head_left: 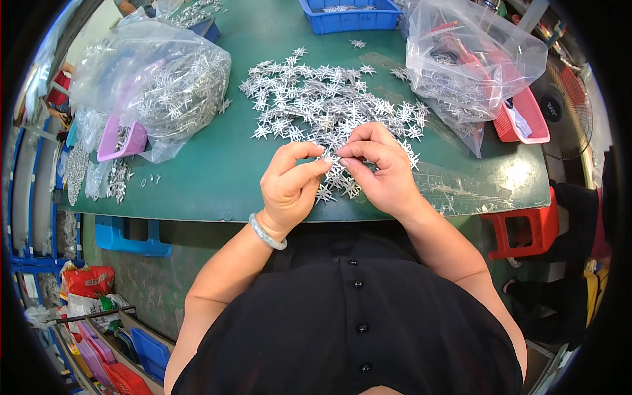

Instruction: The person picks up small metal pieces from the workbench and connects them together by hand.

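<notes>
My left hand [291, 182] and my right hand [380, 166] meet over the near side of a heap of silvery star-shaped metal pieces [309, 99] on the green table [191, 191]. Thumb and forefinger are pinched on each hand, the fingertips almost touching. Between them is a small silvery star-shaped piece [334, 160], mostly covered by the fingers. More of these spiky pieces lie just under my hands, close to the table's near edge. A pale bangle circles my left wrist.
To the left a clear plastic bag [184, 85] of silvery pieces stands by a purple basket [124, 139]. Another bag [454, 79] and a pink basket [530, 115] are at right. A blue bin [352, 20] sits at the back. Stools, blue [131, 237] and red [526, 230], flank me.
</notes>
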Tool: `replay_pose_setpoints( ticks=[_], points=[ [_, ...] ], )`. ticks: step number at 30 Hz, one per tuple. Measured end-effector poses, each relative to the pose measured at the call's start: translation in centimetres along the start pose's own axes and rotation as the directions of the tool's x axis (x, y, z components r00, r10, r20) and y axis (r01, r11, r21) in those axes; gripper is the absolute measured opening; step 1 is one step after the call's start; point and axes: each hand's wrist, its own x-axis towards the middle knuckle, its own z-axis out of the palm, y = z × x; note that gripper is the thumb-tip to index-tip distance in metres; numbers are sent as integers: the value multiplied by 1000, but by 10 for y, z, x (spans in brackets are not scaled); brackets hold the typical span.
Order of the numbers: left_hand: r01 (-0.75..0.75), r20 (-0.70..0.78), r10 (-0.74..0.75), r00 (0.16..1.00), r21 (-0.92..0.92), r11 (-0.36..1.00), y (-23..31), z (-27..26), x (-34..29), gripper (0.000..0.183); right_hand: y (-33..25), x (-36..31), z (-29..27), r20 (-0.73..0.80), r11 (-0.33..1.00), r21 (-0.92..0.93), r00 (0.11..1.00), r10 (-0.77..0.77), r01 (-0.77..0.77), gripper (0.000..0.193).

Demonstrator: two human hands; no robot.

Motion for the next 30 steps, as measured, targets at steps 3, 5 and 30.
replay_pose_setpoints(
  ticks=[3, 5, 30],
  points=[
    [-51, 25, 51, 998, 10, 999, -1, -1, 0, 24, 1, -1, -1, 7, 999, -3, 999, -32, 33, 16],
    [-31, 37, 29, 999, 41, 999, 1, -3, 2, 21, 2, -2, -1, 4, 996, 70, 999, 55, -55, 21],
    [197, 110, -178, 978, -193, 961, 11, 1, 12, 15, 9, -5, -3, 81, 928, 322, 982, 168, -185, 21]
  ],
)
